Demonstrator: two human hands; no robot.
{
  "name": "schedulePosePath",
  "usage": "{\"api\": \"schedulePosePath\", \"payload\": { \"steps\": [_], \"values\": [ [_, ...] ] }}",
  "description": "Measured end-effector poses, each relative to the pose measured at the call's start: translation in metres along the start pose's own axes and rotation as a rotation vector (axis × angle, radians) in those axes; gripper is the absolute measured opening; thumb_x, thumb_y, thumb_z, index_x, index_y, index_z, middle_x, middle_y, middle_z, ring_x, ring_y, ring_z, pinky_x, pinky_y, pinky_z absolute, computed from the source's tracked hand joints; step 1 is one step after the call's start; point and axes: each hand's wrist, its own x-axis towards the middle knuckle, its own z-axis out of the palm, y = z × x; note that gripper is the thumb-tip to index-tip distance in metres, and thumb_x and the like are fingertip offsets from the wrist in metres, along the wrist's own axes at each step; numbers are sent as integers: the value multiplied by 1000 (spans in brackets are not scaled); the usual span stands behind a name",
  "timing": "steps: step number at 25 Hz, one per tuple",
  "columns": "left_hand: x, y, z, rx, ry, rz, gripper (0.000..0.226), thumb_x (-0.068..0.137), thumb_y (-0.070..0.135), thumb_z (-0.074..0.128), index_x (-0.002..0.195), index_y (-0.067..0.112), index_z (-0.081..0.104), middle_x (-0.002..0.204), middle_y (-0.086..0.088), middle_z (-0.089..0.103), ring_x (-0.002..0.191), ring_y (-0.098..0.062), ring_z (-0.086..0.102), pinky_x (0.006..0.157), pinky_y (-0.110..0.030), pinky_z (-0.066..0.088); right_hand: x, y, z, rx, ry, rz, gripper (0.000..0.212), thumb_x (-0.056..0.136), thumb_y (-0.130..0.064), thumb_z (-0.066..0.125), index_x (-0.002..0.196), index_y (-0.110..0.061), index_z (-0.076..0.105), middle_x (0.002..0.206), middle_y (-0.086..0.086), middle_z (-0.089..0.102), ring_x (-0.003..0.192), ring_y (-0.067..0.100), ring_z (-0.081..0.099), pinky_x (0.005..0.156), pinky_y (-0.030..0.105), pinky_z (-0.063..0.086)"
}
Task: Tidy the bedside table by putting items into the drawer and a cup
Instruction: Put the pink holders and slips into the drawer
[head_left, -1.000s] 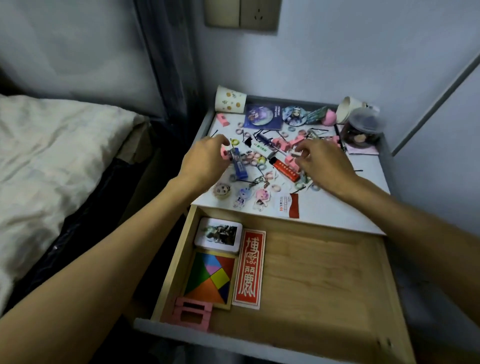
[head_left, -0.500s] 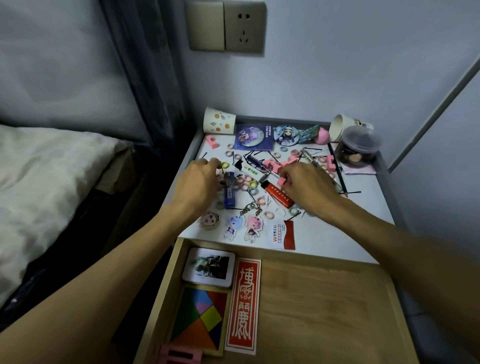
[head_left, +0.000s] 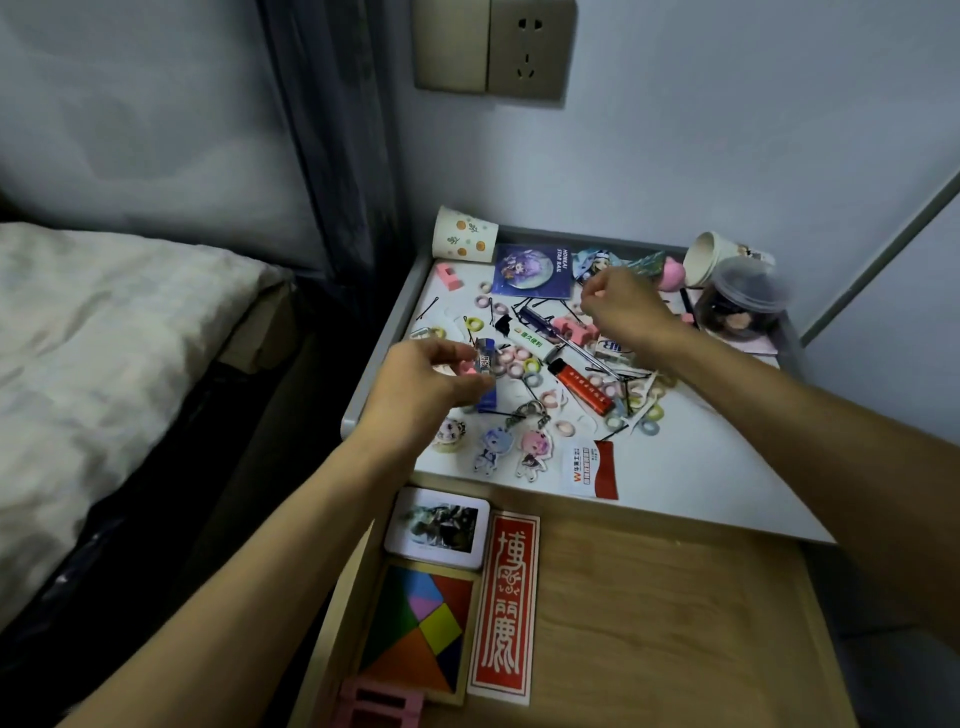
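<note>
Over the bedside table (head_left: 717, 467), pinching a pink piece (head_left: 466, 369) with left hand (head_left: 426, 387), curling right hand (head_left: 623, 306) — grasp unclear — likely for the cup (head_left: 465, 241).

The bedside table (head_left: 701, 467) has a white top and a grey rim. At its back left corner the paper cup (head_left: 464, 235) is white with orange dots and green sprigs. Beside it lies a purple card (head_left: 530, 271). Mid-table are a blue lighter (head_left: 487, 401), a red lighter (head_left: 584, 387) and pink and yellow rings (head_left: 511, 364). The left hand (head_left: 426, 384) pinches a pink piece (head_left: 467, 369). In the pale wood drawer (head_left: 649, 623), along its left edge, lie a many-coloured tangram (head_left: 423, 634) and a red strip (head_left: 504, 608) with white characters.
</note>
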Motion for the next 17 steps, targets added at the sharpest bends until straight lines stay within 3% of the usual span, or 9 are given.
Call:
{"api": "schedulePosePath", "payload": {
  "steps": [2, 6, 8, 13, 17],
  "values": [
    [1, -2, 2, 32, 2, 8, 30, 81, 18, 78, 110, 16, 69, 105, 5, 69, 93, -16, 69, 60, -24, 40, 8, 4, 7, -293, -15, -75, 17, 95, -6, 53, 90, 2, 66, 90, 13, 67, 79, 26, 66, 76, 42, 57],
    [1, 7, -1, -115, 18, 21, 13, 92, 16, 66, 103, 10, 71, 85, -5, 72, 83, -18, 70, 69, -30, 57, 12, 0, 15, -492, -49, -72, 35, 91, -30, 67, 69, -6, 54, 73, 9, 58, 64, 24, 60, 70, 38, 54],
    [0, 8, -2, -195, 32, 35, 14, 96, 5, 57, 97, 7, 71, 80, -7, 70, 78, -21, 67, 78, -28, 59, 13, -2, 18, -561, -16, -67, 32, 90, -29, 68, 72, -7, 54, 78, 12, 62, 68, 28, 61, 67, 36, 53],
    [-2, 9, -4, -264, 23, 17, 15, 89, -6, 62, 97, 2, 72, 99, -14, 72, 91, -33, 70, 84, -40, 59, 14, -7, 22, -579, -40, -23, 28, 89, -24, 68, 72, -7, 53, 77, 10, 59, 68, 26, 61, 63, 35, 53],
    [-3, 7, -2, -314, -17, 0, 30, 87, -2, 66, 116, 4, 66, 104, -21, 70, 91, -28, 72, 79, -30, 60, 13, -9, 9, -359, -26, 31, 28, 89, -22, 68, 76, 1, 62, 74, 13, 66, 63, 25, 63, 69, 42, 58]
  ]
}}
